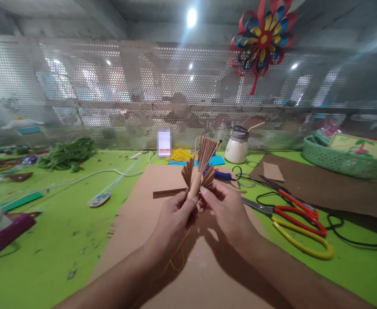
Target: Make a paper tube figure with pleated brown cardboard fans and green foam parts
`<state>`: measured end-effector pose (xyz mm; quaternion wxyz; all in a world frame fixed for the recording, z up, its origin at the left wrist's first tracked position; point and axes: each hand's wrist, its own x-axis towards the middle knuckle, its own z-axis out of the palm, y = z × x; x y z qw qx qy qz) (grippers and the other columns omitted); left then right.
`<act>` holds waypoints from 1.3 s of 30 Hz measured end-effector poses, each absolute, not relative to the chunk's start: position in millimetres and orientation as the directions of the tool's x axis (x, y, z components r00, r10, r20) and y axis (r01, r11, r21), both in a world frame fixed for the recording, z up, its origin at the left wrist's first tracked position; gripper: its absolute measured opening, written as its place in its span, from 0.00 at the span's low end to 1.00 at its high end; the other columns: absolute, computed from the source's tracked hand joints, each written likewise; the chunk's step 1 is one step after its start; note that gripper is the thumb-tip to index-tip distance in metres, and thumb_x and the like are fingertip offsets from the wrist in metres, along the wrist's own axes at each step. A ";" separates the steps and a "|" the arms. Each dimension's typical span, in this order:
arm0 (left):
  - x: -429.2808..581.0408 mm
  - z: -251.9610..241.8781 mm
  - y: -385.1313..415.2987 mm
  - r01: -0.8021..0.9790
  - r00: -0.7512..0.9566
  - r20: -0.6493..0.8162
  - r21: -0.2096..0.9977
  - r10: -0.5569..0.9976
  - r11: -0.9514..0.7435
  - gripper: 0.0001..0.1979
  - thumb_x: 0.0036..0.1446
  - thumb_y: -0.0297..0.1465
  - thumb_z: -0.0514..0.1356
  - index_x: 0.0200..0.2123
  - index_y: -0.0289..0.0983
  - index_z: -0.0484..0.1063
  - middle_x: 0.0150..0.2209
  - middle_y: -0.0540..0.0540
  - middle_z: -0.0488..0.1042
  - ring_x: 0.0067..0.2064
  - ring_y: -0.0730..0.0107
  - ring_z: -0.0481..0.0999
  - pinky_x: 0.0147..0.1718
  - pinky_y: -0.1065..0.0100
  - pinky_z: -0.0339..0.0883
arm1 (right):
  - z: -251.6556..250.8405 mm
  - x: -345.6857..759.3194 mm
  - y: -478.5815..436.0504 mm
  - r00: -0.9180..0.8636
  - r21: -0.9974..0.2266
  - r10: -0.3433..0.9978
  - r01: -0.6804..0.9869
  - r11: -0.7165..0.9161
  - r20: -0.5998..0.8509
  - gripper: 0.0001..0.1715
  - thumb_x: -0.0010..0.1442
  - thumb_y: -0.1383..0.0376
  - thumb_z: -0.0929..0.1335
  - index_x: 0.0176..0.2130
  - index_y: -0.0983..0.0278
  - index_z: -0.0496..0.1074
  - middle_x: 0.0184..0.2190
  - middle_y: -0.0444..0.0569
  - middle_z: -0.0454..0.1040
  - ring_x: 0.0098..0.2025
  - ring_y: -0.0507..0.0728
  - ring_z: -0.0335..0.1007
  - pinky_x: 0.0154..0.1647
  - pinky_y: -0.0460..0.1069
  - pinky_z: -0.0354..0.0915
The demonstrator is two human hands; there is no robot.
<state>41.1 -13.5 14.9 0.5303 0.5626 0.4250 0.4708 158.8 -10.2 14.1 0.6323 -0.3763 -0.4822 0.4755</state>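
Observation:
Both my hands hold up a small brown paper craft point(200, 168): pleated paper fans fixed round a tan stick. My left hand point(173, 219) is closed round the lower end of the stick. My right hand point(226, 209) pinches the craft from the right, thumb and fingers at the base of the fans. A yellow thread point(177, 256) hangs down below my left hand. Under my hands lies a sheet of brown cardboard point(137, 240), with a folded strip of pleated brown paper point(169, 193) on it.
Red scissors point(296, 206) and yellow-handled scissors point(299, 238) lie right of the cardboard beside a black cable point(342, 234). A white glue jar point(237, 145), a green basket point(339, 161), green yarn point(66, 153) and a purple tool point(6, 229) sit on the green table point(53, 240). A perforated metal screen point(111, 86) backs it.

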 end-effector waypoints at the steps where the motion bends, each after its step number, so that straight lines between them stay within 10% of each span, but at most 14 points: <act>1: 40.9 13.9 -12.3 -0.022 0.195 0.079 0.997 0.978 -0.076 0.11 0.54 0.36 0.57 0.25 0.35 0.67 0.21 0.51 0.65 0.23 0.76 0.61 0.22 0.73 0.54 | 13.8 158.7 -10.0 0.080 -0.934 0.965 -0.241 0.263 0.251 0.12 0.53 0.59 0.71 0.27 0.64 0.71 0.21 0.42 0.70 0.22 0.51 0.63 0.24 0.47 0.63; 39: 30.8 7.2 5.0 -0.342 0.264 0.013 0.936 0.965 0.081 0.12 0.57 0.36 0.57 0.28 0.33 0.69 0.17 0.53 0.65 0.15 0.83 0.58 0.15 0.78 0.49 | 3.2 162.3 -9.1 0.030 -0.967 0.969 -0.065 0.245 0.244 0.15 0.55 0.56 0.69 0.29 0.67 0.71 0.21 0.43 0.69 0.24 0.51 0.62 0.27 0.47 0.60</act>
